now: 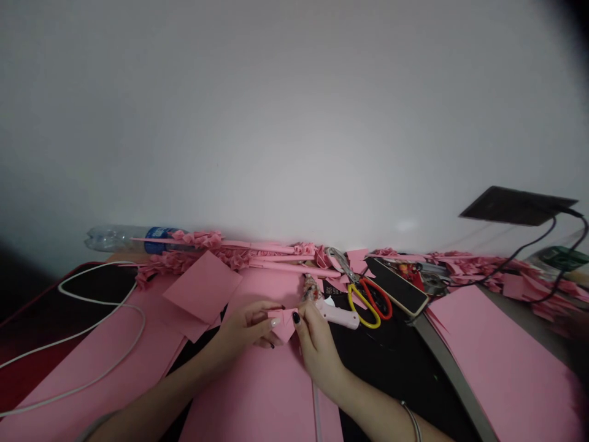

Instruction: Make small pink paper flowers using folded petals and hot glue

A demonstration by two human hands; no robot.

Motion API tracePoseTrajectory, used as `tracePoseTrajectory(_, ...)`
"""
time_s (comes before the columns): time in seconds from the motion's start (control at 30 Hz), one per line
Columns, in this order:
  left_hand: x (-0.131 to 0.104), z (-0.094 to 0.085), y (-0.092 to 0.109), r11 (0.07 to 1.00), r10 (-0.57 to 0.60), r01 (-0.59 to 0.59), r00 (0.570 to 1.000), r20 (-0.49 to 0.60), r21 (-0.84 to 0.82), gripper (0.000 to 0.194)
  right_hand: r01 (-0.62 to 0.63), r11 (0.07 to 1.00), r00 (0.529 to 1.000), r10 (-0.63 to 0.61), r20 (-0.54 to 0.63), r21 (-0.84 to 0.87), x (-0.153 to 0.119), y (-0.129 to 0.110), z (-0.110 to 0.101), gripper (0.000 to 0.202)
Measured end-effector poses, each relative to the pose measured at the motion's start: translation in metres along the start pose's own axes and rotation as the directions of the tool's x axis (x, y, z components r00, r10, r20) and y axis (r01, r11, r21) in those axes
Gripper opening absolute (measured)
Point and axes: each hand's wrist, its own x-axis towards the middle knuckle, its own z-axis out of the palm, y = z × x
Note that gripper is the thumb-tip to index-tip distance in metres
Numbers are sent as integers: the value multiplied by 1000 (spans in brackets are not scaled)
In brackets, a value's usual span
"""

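Between my two hands is a small folded piece of pink paper (pixel 284 332), pointed at its lower end. My left hand (pixel 249 325) pinches its left side, thumb on the front. On the right edge, the thumb and fingers of my right hand (pixel 317 344) grip the same paper. Both hands are just above a large pink sheet (pixel 262 393). Close behind my right hand lies a pale pink glue gun (pixel 339 315). Scissors with one yellow and one red handle (pixel 368 302) rest beside it.
Square pink sheets (pixel 202 286) lie to the left, crossed by a white cable (pixel 133 344). Folded pink paper stems line the wall, near a plastic bottle (pixel 119 238). A phone (pixel 398 287) and larger pink sheets (pixel 501 362) are on the right, below a dark panel (pixel 515 205).
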Motion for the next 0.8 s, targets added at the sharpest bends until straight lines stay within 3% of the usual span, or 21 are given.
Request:
tracePoseTrajectory(0.27,0,-1,1,999,-47,48,996,81,-7,47,-21,997,997,26,-68,73,-2,4,4,9)
tracePoseTrajectory(0.43,-5,3,5,996,-54,62,990,128,-59,44,43,995,989,-30,-144,86,-3,3,5,25)
tracePoseTrajectory(0.6,-8,9,9,988,-96,107,990,101,-110,40,77,994,995,-72,-70,75,-1,-2,0,24)
tracePoseTrajectory(0.8,-10,11,7,995,-63,77,982,180,-69,40,61,992,996,-53,-77,109,2,-9,-2,16)
